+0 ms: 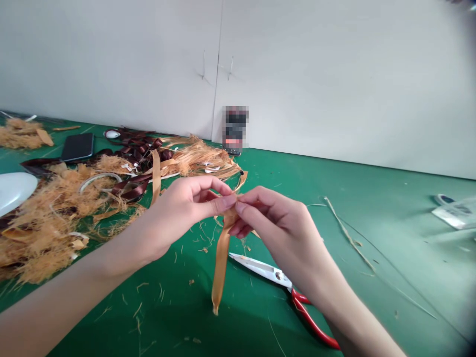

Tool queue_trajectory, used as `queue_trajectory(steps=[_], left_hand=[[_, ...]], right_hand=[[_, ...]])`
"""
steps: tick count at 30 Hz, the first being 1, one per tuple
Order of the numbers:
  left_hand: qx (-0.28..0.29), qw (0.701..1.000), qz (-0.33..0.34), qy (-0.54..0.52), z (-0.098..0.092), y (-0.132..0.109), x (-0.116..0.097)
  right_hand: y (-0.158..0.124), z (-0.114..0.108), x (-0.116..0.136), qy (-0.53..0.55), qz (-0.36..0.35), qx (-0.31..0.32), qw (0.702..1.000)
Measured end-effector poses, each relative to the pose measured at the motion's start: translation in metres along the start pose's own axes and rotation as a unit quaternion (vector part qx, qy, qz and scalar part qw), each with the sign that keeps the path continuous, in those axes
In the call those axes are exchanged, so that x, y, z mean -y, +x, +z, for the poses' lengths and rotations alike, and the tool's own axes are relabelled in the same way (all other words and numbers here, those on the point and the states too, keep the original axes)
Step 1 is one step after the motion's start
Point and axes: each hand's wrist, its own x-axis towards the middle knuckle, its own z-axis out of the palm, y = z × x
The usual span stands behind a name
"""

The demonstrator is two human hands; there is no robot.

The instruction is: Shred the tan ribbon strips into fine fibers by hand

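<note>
Left hand (182, 208) and right hand (275, 218) pinch a tan ribbon (222, 258) between pressed fingertips above a green mat (372, 307). Its tail hangs free, just beside red-handled shears (264, 270); loose tan fibre (40, 238) lies heaped at left.

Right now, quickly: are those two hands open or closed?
Left hand: closed, pinching a tan satin ribbon.
Right hand: closed, pinching the same ribbon.
</note>
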Motion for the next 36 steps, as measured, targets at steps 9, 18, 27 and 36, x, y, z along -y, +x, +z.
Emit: queue_trajectory(steps=[9,18,27,36], left_hand=[[0.088,0.985,-0.025,-0.145,-0.0050,-0.0001,-0.0040],[0.027,0.999,0.021,-0.036,-0.0050,-0.0022,-0.0071],[0.125,0.987,0.023,-0.097,-0.0041,-0.0044,-0.0093],[0.233,0.915,-0.023,-0.330,-0.0013,-0.0077,-0.0007]], right_hand=[[-0.0010,0.0045,0.0034,0.082,-0.030,0.009,0.996],[0.0005,0.0060,0.0040,0.082,0.005,-0.003,0.997],[-0.0029,0.0050,-0.0003,0.097,-0.044,0.041,0.994],[-0.0036,0.0041,0.0033,0.247,-0.039,0.116,0.961]])
